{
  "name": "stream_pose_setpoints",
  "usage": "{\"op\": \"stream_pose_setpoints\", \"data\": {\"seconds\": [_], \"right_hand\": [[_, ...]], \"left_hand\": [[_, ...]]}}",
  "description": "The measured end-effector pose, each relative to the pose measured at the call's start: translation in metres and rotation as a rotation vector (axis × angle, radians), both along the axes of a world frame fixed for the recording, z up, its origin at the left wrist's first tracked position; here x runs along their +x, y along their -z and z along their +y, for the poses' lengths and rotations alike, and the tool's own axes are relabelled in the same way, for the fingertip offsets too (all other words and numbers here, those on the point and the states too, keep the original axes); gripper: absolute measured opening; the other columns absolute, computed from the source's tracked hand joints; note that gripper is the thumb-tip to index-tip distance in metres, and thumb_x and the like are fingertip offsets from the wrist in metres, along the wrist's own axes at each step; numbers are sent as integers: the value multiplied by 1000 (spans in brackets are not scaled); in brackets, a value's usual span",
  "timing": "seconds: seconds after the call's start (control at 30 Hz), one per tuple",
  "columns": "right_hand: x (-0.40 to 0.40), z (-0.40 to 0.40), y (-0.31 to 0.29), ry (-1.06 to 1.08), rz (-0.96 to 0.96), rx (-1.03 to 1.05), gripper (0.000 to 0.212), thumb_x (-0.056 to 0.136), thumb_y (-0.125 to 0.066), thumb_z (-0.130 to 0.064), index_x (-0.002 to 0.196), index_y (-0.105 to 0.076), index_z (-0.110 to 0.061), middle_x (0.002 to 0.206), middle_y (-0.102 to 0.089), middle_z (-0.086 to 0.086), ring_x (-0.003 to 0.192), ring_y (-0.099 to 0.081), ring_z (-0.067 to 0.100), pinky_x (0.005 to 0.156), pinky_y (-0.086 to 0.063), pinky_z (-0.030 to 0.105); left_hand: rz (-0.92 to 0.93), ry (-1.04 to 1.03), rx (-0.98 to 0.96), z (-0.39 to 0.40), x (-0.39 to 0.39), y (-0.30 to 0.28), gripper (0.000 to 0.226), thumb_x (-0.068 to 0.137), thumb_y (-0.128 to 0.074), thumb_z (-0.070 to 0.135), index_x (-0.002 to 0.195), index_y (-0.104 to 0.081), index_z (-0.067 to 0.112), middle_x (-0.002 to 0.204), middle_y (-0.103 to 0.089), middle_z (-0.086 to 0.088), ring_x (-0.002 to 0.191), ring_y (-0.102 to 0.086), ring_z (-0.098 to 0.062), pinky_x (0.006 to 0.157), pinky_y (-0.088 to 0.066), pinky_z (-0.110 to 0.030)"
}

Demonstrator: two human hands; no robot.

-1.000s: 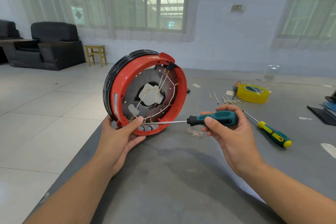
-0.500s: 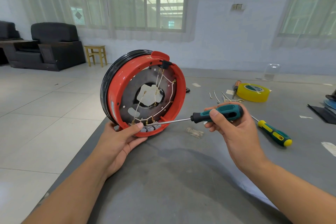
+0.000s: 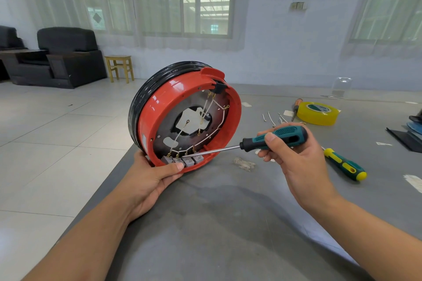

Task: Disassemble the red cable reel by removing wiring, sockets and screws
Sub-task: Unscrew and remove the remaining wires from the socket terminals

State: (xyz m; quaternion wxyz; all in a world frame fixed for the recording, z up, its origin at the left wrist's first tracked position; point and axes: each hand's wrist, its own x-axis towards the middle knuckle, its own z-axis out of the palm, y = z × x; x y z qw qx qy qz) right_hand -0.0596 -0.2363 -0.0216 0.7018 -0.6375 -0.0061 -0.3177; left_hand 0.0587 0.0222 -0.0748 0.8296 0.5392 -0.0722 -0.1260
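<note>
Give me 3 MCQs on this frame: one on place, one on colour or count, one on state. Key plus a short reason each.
1. Where does the shaft tip of the held screwdriver point?
A. at the grey blocks at the bottom of the red cable reel
B. at the yellow tape roll
C. at the reel's centre opening

2. How many screwdrivers with a green and yellow handle lie on the table?
A. none
B. one
C. three

3. How does the left hand stand?
A. flat on the table
B. gripping the reel's lower rim
C. holding the tape roll

Key: 1 A, the shaft ends at the blocks. 2 B, a single green and yellow screwdriver lies right of the right hand. 3 B, the thumb curls over the rim while the reel stands tilted on edge.
</note>
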Motion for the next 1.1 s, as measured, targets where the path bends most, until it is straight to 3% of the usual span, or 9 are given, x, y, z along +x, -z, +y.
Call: {"op": "stream_pose_setpoints", "data": {"seconds": [0.2, 0.7, 0.97, 1.1], "right_hand": [[-3, 2, 0, -18, -2, -29, 35, 77, -75, -29, 104, -60, -13, 93, -77, 4, 72, -73, 27, 70, -62, 28], [-9, 12, -2, -46, -75, -76, 33, 78, -75, -20, 105, -57, -13, 96, -77, 3, 72, -74, 29, 67, -60, 25], [-14, 20, 4, -82, -141, -186, 32, 80, -79, -21, 102, -57, -13, 104, -74, 9, 76, -74, 32, 73, -63, 35], [-18, 21, 6, -55, -173, -309, 31, 83, -80, -17, 104, -57, -14, 107, -74, 5, 101, -73, 32, 82, -63, 51]], "left_hand": [[-14, -34, 21, -2, -2, 1, 83, 79, -73, -25, 148, -44, 14, 143, -64, -16, 119, -72, -35, 104, -56, -54], [32, -87, 17, -3, 2, 2, 79, 80, -77, -20, 145, -47, 14, 135, -69, -16, 107, -77, -33, 80, -66, -40], [63, -96, 11, -1, 2, -1, 59, 86, -73, -17, 139, -52, -5, 123, -73, -27, 107, -77, -38, 83, -66, -43], [65, -94, -8, -1, 2, 0, 54, 87, -72, -16, 137, -53, -7, 120, -74, -28, 105, -77, -38, 82, -66, -42]]}}
